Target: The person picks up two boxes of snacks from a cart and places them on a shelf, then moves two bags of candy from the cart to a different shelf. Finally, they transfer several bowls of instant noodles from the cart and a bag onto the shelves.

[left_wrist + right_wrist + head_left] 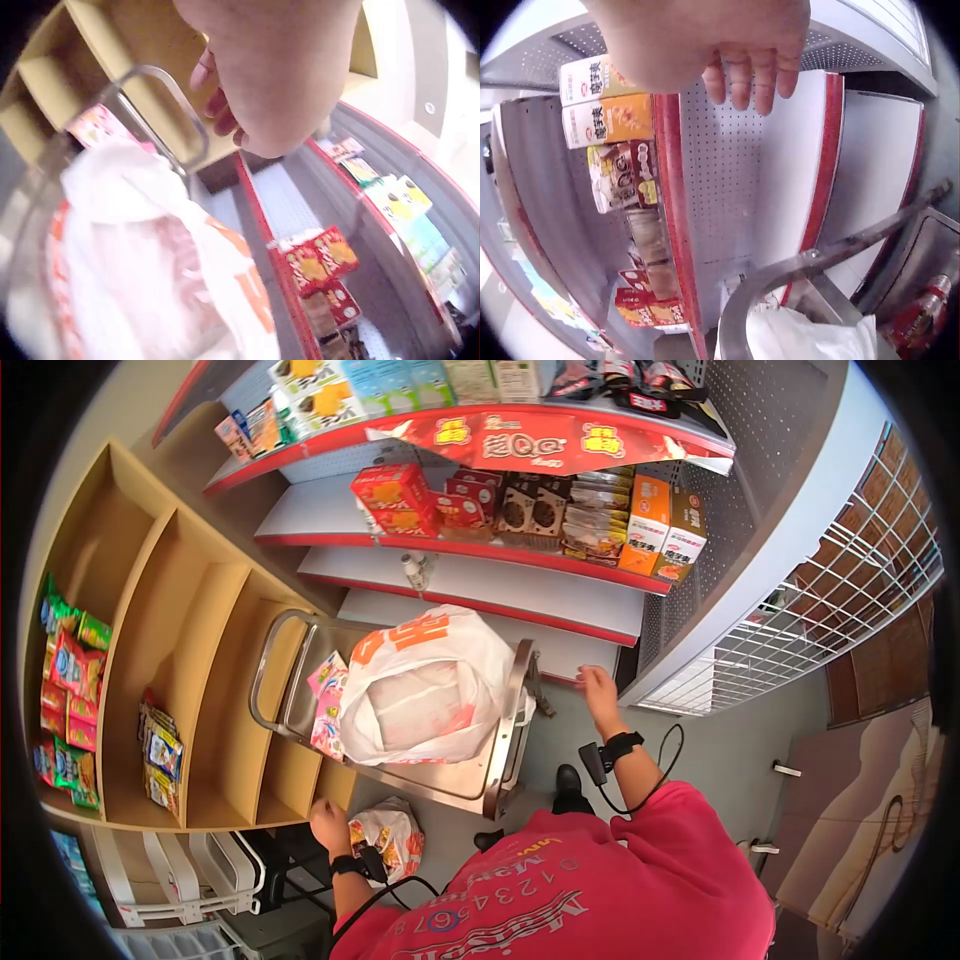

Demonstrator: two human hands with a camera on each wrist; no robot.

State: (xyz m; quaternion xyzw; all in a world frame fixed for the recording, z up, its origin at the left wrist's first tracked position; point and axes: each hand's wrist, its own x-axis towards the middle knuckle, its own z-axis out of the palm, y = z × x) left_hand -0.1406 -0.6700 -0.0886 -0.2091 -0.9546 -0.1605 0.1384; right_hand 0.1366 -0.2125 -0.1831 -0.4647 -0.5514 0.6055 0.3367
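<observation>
A large white plastic bag (485, 660) with orange print lies on a metal cart (440, 784), its top loosely gathered. Beside it on the cart is a pink packet (328, 710). My left hand (328, 826) hangs near the cart's left front side, its fingers loosely curled around nothing. To the right of the cart, my right hand (600, 698) is held up empty. The right wrist view shows its fingers (763, 82) relaxed in front of the shelves. The left hand is partly turned away in the left wrist view.
Red-edged shelves (470, 590) with snack boxes and packets stand behind the cart. A wooden shelf unit (205, 600) with snack bags is on the left. Another filled plastic bag (395, 835) sits on the floor. A white wire grid (810, 620) stands at the right.
</observation>
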